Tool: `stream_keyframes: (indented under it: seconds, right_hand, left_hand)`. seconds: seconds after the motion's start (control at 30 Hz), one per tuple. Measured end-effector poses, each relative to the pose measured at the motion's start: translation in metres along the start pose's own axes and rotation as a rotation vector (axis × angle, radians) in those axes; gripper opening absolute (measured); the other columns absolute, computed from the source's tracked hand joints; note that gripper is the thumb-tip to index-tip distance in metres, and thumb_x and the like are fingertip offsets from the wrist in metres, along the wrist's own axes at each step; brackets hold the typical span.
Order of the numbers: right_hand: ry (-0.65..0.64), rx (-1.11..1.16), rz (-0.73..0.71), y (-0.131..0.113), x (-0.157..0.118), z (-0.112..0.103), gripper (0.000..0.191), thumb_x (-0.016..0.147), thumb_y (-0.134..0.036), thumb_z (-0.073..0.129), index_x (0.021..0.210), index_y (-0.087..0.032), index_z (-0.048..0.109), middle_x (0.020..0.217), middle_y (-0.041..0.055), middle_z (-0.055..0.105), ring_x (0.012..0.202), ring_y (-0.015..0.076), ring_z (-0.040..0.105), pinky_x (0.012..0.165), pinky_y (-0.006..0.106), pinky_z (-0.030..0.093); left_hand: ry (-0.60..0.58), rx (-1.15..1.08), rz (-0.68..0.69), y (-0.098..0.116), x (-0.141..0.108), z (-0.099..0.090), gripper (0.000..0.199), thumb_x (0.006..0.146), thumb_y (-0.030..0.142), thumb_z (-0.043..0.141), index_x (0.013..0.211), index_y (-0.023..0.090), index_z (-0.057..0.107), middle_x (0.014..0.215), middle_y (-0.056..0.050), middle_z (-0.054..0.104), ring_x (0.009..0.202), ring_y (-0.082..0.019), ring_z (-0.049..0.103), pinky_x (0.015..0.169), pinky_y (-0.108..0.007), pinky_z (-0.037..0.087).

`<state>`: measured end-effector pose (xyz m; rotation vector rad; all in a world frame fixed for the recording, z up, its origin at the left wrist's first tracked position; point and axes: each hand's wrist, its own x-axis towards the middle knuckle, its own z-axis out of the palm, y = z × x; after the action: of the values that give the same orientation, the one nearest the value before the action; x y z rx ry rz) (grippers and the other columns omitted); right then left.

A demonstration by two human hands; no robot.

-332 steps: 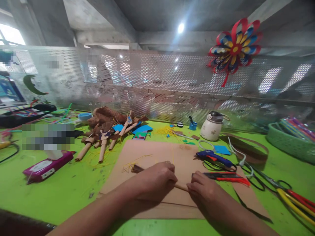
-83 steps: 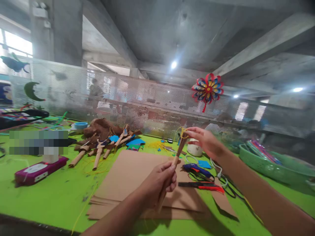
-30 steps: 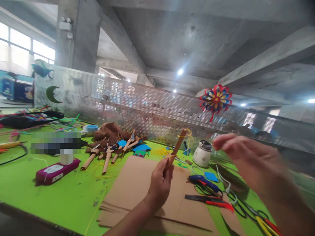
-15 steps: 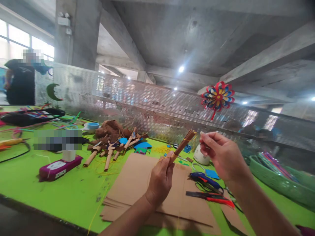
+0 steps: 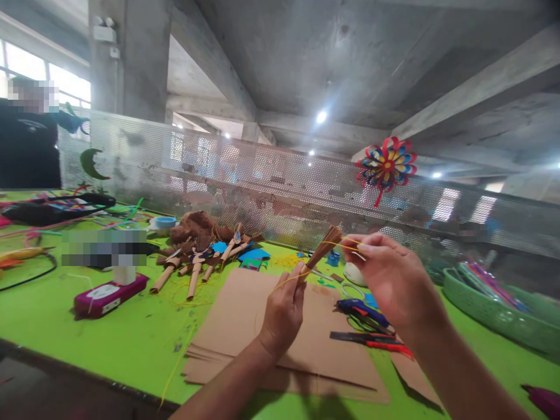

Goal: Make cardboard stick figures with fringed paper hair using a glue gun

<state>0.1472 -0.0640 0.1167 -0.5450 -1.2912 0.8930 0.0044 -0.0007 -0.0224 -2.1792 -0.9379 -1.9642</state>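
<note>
My left hand (image 5: pixel 284 309) is closed around the lower part of a pleated brown paper bundle (image 5: pixel 322 249), which tilts up to the right above the paper sheets. Yellow string (image 5: pixel 335 241) crosses the bundle near its top and runs to the fingertips of my right hand (image 5: pixel 385 268), which pinch it. More of the string passes over my left fingers. Brown paper sheets (image 5: pixel 236 326) lie stacked beneath my hands.
Scissors (image 5: pixel 389 345) and a blue glue gun (image 5: pixel 361 310) lie right of the sheets. Rolled paper figures (image 5: pixel 195 277) and a purple power strip (image 5: pixel 109 296) are left. A green basket (image 5: pixel 494 300) stands right. A person (image 5: pixel 28 140) stands far left.
My right hand has come slightly down and now holds string stretched from the bundle. The bundle's top has shifted a little left. The person at far left has moved closer and further left.
</note>
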Motion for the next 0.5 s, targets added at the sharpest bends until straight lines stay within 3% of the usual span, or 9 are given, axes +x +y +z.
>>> stream_keyframes:
  seconds: [0.1,0.23,0.3,0.37,0.5]
  right_hand:
    - [-0.062,0.098,0.089,0.0,0.001,0.002,0.01,0.067,-0.017,0.058,0.057,-0.021,0.059,0.07,0.0037,0.065,0.077,0.0202,0.06,0.081,0.042,0.046]
    - [0.011,0.211,0.167,0.005,0.004,0.004,0.01,0.067,-0.018,0.061,0.059,-0.021,0.058,0.051,-0.0027,0.049,0.056,0.0142,0.052,0.07,0.037,0.048]
    - [-0.002,0.249,0.311,0.002,0.003,0.005,0.002,0.071,-0.022,0.062,0.069,-0.02,0.06,0.054,-0.0021,0.051,0.054,0.0131,0.051,0.062,0.033,0.048]
    - [-0.041,0.258,0.42,-0.005,-0.002,0.005,0.01,0.073,-0.024,0.061,0.082,-0.019,0.062,0.064,0.0012,0.058,0.056,0.013,0.054,0.057,0.03,0.048]
    - [-0.046,0.167,0.36,-0.022,-0.015,0.004,0.02,0.075,-0.024,0.057,0.094,-0.021,0.062,0.079,0.0056,0.067,0.064,0.0167,0.062,0.063,0.034,0.052]
  left_hand:
    - [-0.009,0.032,-0.017,-0.003,-0.001,0.001,0.045,0.09,0.016,0.041,0.135,0.019,0.039,0.117,-0.012,0.061,0.107,-0.021,0.056,0.091,-0.035,0.046]
    - [-0.005,0.077,-0.032,-0.006,-0.001,0.0,0.047,0.091,0.017,0.041,0.137,0.019,0.036,0.114,-0.013,0.061,0.106,-0.022,0.055,0.09,-0.035,0.047]
    - [0.007,0.086,-0.03,-0.008,0.0,-0.001,0.046,0.091,0.016,0.04,0.137,0.018,0.037,0.113,-0.013,0.061,0.105,-0.021,0.055,0.09,-0.035,0.047]
    - [0.017,0.095,-0.027,-0.01,0.001,-0.001,0.045,0.091,0.016,0.04,0.136,0.018,0.037,0.112,-0.013,0.061,0.105,-0.021,0.055,0.09,-0.035,0.047]
    - [0.04,0.122,-0.036,-0.014,0.003,-0.002,0.042,0.091,0.017,0.039,0.133,0.019,0.04,0.113,-0.012,0.06,0.106,-0.021,0.055,0.09,-0.035,0.046]
